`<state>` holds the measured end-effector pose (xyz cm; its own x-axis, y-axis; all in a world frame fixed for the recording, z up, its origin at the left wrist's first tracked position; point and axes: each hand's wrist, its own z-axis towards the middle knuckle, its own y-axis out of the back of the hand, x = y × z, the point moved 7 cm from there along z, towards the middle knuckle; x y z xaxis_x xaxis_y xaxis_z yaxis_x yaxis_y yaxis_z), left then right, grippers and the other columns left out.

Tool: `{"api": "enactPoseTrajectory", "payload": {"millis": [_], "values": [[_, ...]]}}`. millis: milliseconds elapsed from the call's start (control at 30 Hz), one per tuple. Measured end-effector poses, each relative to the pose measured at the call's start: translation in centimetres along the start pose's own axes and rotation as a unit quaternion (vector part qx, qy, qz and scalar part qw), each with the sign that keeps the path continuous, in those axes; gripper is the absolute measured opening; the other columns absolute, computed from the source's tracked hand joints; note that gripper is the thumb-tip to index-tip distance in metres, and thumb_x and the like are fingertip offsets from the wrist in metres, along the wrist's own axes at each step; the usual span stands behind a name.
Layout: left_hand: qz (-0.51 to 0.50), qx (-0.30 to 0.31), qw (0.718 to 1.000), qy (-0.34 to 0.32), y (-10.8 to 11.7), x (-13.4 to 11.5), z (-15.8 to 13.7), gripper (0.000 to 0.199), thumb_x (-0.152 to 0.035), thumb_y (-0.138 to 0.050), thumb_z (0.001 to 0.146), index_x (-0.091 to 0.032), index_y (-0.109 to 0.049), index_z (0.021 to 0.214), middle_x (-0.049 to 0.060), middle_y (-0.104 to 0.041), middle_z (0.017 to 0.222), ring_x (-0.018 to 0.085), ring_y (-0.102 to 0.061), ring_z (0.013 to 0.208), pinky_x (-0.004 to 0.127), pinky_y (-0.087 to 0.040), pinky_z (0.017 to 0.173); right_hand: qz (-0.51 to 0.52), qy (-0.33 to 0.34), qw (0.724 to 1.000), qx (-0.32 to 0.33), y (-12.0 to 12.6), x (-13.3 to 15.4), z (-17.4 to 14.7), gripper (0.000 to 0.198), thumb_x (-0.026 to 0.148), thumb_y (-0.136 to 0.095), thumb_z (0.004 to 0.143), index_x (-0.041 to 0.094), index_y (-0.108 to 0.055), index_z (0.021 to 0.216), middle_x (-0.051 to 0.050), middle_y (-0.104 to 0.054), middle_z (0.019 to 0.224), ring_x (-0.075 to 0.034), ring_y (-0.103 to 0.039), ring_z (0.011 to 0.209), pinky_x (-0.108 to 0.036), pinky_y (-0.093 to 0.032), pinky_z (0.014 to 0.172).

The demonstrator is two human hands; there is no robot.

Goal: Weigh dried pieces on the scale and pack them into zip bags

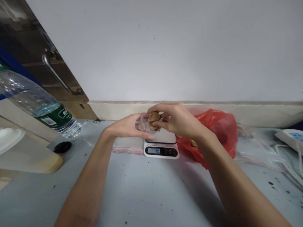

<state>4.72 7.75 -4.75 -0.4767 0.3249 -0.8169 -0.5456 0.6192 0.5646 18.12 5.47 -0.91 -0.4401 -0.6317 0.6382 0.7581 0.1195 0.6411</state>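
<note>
Right hand [178,118] pinches brown pieces [154,117] at the right side of the clear bag [142,123] gripped by the left hand [126,126].

Clear plastic bag [142,123], seemingly rough brown pieces [153,117]

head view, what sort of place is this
Perhaps an indoor weighing bench, going by the rectangular white digital scale, crumpled red plastic bag and flat clear plastic bags.

A green-labelled bottle [40,102], a black oval object [62,147] and a white-lidded container [30,157] are near a metal handle [57,76].
</note>
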Motion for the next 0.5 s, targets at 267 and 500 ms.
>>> {"api": "enactPoseTrajectory", "payload": {"millis": [267,500], "values": [[-0.101,0.009,0.991,-0.085,0.2,-1.1,-0.1,0.054,-0.04,-0.082,0.081,-0.02,-0.062,0.127,0.011,-0.071,0.134,0.03,-0.064,0.128,0.044,-0.048,0.107,0.164,-0.029,0.983,-0.071,1.1,0.1,-0.2,0.023,0.028,-0.084,0.078,0.022,-0.074,0.098,-0.003,-0.079,0.1,-0.022,-0.077,0.093,-0.035,-0.064,0.082],[-0.184,0.002,0.972,-0.143,0.5,-0.7,0.4,0.067,-0.061,-0.083,0.081,-0.023,-0.065,0.133,0.015,-0.062,0.149,0.033,-0.055,0.141,0.047,-0.045,0.114,0.064,0.025,0.993,-0.096,3.0,1.2,-0.8,0.014,0.033,-0.071,0.092,0.024,-0.079,0.1,-0.008,-0.079,0.115,-0.026,-0.072,0.113,-0.041,-0.06,0.096]]}}
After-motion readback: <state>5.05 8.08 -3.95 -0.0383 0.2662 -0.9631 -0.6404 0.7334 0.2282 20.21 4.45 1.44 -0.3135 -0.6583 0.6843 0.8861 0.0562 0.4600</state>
